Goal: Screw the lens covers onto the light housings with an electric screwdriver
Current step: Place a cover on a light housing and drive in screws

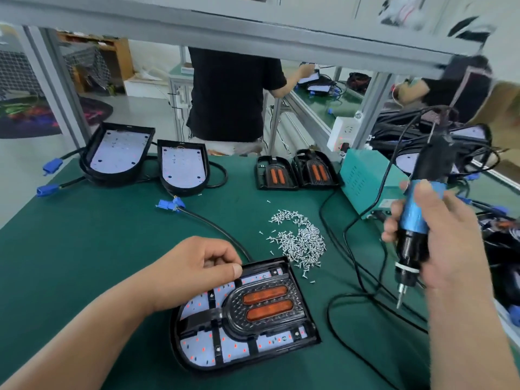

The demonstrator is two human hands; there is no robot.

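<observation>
At the tabletop's near edge, a lens cover [264, 305] sat on its light housing [180, 357]. The left hand [202, 266] rested on its far corner, fingers curled; whether it pinched a screw was unclear. The right hand [441, 237] gripped the electric screwdriver [413, 218], raised clear. Two bare housings [118, 153] and loose covers [277, 173] waited along the far edge, so most of the work probably remained.

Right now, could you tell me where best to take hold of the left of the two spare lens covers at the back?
Probably by the black rim: pinch the left edge of the left lens cover, coming from the bare mat side. It lies flat, the right lens cover crowds its other edge, and its orange reflectors fill the middle.
</observation>
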